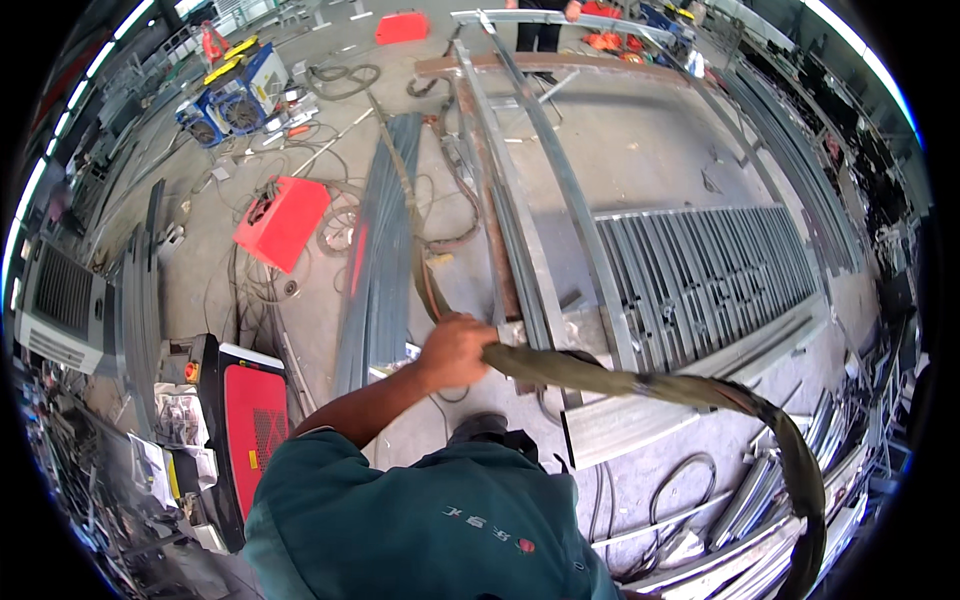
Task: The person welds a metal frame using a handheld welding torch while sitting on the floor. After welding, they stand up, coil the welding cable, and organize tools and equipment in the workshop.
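My left hand (455, 352) is closed around a thick cable in an olive-green fabric sleeve (590, 376), in front of my body. From my fist the sleeve arches to the right and drops toward the lower right edge. On the other side it runs away across the floor past a stack of grey metal profiles (385, 240). Just beyond the hand stand long metal beams (535, 270) of a raised frame. A slatted metal panel (710, 285) lies to the right of them. My right hand does not show.
A red box-shaped machine (290, 215) stands ahead left, and a red-and-black machine (255, 430) is close on my left. Blue machines (235, 100) sit farther off. Loose cables (345, 80) trail on the floor. Another person (540, 35) stands beyond the frame.
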`<state>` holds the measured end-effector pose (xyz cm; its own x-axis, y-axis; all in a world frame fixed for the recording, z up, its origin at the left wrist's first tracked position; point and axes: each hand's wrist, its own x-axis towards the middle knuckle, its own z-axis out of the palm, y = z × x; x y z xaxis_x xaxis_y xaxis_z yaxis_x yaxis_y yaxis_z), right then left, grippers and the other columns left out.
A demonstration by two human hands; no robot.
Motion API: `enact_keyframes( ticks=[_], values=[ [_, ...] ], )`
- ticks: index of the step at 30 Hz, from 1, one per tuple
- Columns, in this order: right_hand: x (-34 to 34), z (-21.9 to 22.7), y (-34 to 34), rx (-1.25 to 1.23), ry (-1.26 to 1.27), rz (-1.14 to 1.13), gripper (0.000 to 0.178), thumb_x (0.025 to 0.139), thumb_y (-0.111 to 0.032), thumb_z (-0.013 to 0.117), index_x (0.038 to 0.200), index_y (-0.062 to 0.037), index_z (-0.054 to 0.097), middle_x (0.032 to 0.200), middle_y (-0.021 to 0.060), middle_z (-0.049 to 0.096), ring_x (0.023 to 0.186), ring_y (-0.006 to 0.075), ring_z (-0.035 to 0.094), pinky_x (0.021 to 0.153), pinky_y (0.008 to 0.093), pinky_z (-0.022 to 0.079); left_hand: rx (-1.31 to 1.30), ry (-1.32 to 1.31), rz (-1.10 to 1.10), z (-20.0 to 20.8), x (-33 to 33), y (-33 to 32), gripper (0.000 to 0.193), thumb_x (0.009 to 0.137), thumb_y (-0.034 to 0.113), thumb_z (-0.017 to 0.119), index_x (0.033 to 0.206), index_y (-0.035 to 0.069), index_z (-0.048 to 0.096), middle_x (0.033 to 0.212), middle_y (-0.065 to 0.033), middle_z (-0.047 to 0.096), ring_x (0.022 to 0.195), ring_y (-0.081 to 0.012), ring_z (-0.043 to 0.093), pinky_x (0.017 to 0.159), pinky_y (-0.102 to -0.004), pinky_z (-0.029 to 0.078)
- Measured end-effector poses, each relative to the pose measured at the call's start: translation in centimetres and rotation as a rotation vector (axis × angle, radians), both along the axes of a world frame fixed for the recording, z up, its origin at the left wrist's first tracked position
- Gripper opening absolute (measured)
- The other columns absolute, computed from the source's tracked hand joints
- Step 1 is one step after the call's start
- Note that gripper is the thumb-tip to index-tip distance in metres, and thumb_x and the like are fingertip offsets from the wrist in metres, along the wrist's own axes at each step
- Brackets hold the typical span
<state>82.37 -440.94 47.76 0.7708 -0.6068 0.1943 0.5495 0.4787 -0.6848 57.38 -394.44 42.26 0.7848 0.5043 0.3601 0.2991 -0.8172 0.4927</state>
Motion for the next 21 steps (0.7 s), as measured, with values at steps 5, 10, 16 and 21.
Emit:
enact_keyframes(
  ticks=[5,10,16,21],
  values=[
    [2.1,9.9,-10.5,-0.191,-0.147,-0.259,0.03,0.083,-0.021,0.053,0.082,0.0091,0.054,0.091,0.0209,0.057,0.082,0.0337,0.061,0.085,0.0473,0.051,-0.196,-0.08,0.327,-12.2,-5.7,1.9,0.015,0.071,0.006,0.069,0.085,0.003,0.064,0.085,-0.0188,0.064,0.087,-0.0417,0.062,0.077,-0.0464,0.051],
    [4.5,11.8,-6.5,0.816,-0.326,0.941,0.017,0.076,0.004,0.056,0.087,-0.0047,0.047,0.083,0.0042,0.052,0.072,0.0123,0.054,0.068,0.0289,0.049,-0.247,0.021,0.28,-16.2,-6.9,-0.6,0.025,0.075,0.004,0.07,0.099,0.009,0.066,0.098,-0.0139,0.069,0.097,-0.0385,0.064,0.084,-0.0434,0.052],
    [7.9,6.1,0.9,0.812,-0.083,1.15,0.016,0.089,-0.008,0.06,0.098,-0.001,0.049,0.085,0.0038,0.053,0.076,0.0127,0.054,0.073,0.0292,0.053,-0.247,0.121,0.319,-21.8,-8.8,-4.1,0.03,0.08,0.011,0.07,0.109,0.009,0.065,0.105,-0.0164,0.068,0.102,-0.0399,0.063,0.088,-0.0451,0.051],
    [5.9,2.8,7.2,0.792,0.042,1.245,0.024,0.092,-0.015,0.057,0.108,0.0019,0.051,0.086,0.0021,0.053,0.082,0.015,0.053,0.076,0.0311,0.05,-0.386,0.338,0.283,-28.2,-12.9,-4.1,0.04,0.079,0.025,0.076,0.114,0.009,0.066,0.109,-0.0143,0.07,0.103,-0.0373,0.066,0.09,-0.0437,0.052]
  ],
)
